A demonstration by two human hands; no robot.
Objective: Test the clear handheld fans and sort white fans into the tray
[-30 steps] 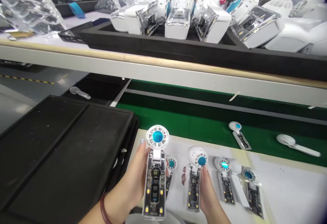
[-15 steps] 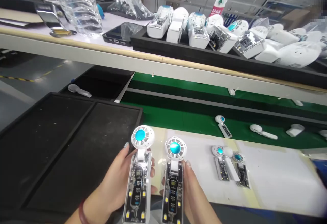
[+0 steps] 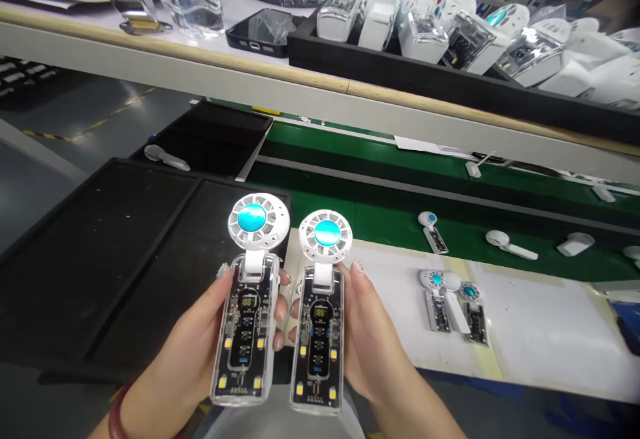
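Observation:
My left hand (image 3: 193,345) grips a small hand-held fan (image 3: 247,305) with a clear body, a lit display and a white round head with a blue centre. My right hand (image 3: 373,349) grips a second fan of the same kind (image 3: 320,315). Both are held upright side by side, in front of me, above the near edge of the table. Their small yellow lights glow. Further right, two more fans (image 3: 450,302) lie flat on the white mat (image 3: 530,332).
A black foam tray (image 3: 100,252) lies at my left. A green conveyor belt (image 3: 390,192) carries a fan (image 3: 433,231) and white parts (image 3: 510,245). On the shelf above stands a black tray (image 3: 400,72) holding several white fans, next to a phone (image 3: 255,32) and plastic bags.
My right hand picked a fan off the white mat and raised it beside the one in my left. Both fans have come up closer to me, and their displays are lit.

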